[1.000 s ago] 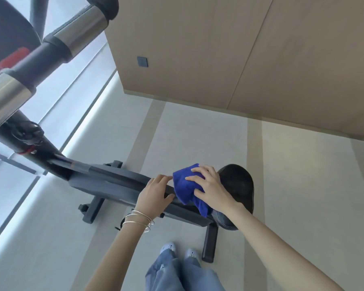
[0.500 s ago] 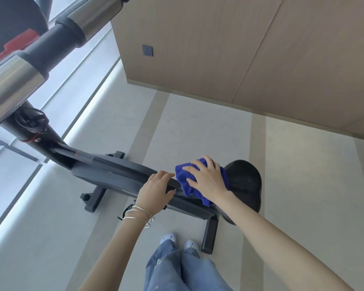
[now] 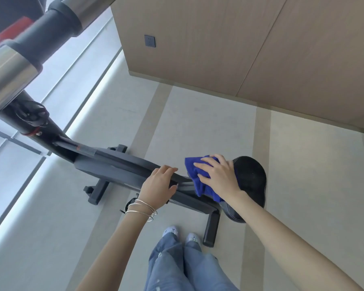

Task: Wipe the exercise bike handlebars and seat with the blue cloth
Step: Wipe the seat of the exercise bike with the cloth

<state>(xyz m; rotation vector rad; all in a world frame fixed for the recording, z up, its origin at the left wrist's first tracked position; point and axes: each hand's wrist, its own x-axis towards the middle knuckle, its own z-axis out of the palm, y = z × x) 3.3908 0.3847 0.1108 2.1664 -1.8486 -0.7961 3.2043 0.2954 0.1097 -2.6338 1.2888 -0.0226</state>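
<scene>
The cloth (image 3: 194, 181) is soft, light and floppy, so I think it will bend round any shape it is pushed on. A flat palm on top with fingers spread wide looks like the best way to rub with it, and a pinch on a bunched part would do to lift it. It is bright blue and crumpled into folds, with one end hanging down. It lies on the front, narrow end of the seat (image 3: 252, 179), right where the seat meets the frame (image 3: 118, 164). The right hand (image 3: 219, 175) lies on top of it, fingers spread and nearly straight, pressing it down, not curled round it. The seat is black, wide at the back, with pale stitching on its edge; it looks firm and a bit smooth, so the cloth should slide over it well. The left hand (image 3: 158, 185) grips the frame just beside the cloth, fingers curled over the top and thumb on the near side, which I think helps keep the person steady. Thin bangles (image 3: 143, 208) sit on that wrist. The handlebar (image 3: 6, 68), silver and black, is up at the top left, well apart from both hands, and looks hard and slippery
</scene>
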